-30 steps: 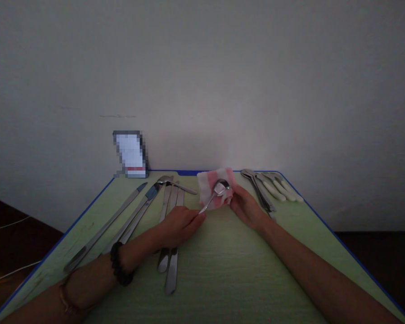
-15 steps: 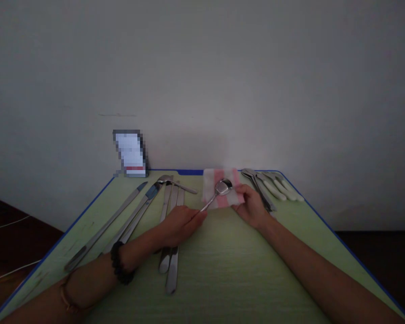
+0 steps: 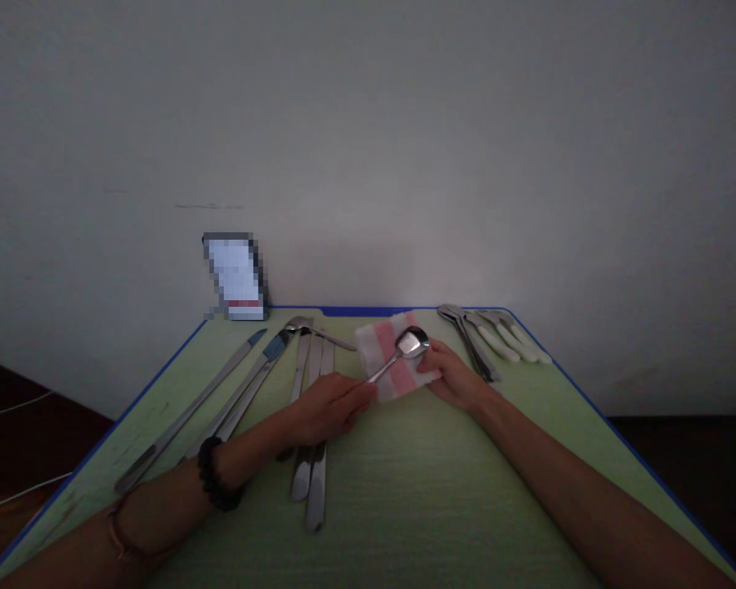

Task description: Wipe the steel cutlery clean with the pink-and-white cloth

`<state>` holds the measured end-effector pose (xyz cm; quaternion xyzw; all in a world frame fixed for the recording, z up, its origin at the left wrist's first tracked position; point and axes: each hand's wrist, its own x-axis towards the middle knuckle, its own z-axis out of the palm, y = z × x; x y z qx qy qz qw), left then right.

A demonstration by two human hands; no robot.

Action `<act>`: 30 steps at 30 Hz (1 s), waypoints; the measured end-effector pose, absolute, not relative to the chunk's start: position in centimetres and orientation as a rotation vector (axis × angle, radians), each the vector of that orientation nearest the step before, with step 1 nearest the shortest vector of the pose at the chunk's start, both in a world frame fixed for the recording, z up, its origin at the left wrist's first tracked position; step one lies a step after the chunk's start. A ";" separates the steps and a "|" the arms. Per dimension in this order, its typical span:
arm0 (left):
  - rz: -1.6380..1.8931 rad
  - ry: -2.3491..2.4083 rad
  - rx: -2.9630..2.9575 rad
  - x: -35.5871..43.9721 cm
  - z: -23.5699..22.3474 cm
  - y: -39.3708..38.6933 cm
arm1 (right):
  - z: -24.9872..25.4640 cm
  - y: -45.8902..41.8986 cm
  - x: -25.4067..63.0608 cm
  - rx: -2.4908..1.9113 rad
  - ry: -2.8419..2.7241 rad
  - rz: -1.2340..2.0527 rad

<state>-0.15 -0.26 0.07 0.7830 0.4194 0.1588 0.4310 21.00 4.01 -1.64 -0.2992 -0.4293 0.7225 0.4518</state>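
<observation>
My left hand (image 3: 334, 407) grips a metal spoon (image 3: 412, 342) by its handle, the bowl pointing up and to the right. My right hand (image 3: 457, 376) pinches the right side of a pink-and-white striped cloth (image 3: 388, 337). The cloth lies behind the spoon's bowl, and the right fingertips are close to the bowl's edge; whether they touch it I cannot tell. Beneath and beside my left hand lie several metal knives (image 3: 316, 491). Another spoon (image 3: 334, 339) rests across their far ends.
Longer metal utensils (image 3: 190, 413) lie at the left of the green table (image 3: 442, 507). At the far right are stacked metal spoons (image 3: 473, 348) and several white-handled utensils (image 3: 515, 343). A blurred, phone-like screen (image 3: 236, 274) leans on the wall (image 3: 368, 147) behind.
The cloth has tilted and shifted slightly left and down in my right hand. The spoon's bowl has moved a little to the right, nearer my right fingers.
</observation>
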 end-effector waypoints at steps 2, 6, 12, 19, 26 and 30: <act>0.417 1.014 1.864 -0.2 0.0 -0.3 | -1.6 4.1 21.2 -0.711 -1.005 1.801; 0.401 1.005 1.815 -0.2 0.1 -0.3 | -1.5 4.2 21.6 -0.647 -0.886 1.853; 0.360 1.025 1.858 -0.2 0.0 -0.2 | -0.4 3.7 21.0 -0.659 -0.813 1.967; 0.380 1.013 1.913 -0.3 0.0 -0.2 | -0.1 3.5 20.9 -0.660 -0.810 1.975; 0.496 1.083 1.846 0.4 0.1 -0.2 | -0.9 4.4 21.1 -0.605 -0.689 1.844; 0.553 1.126 1.867 0.3 0.1 -0.1 | -1.4 4.7 21.2 -0.634 -0.685 1.840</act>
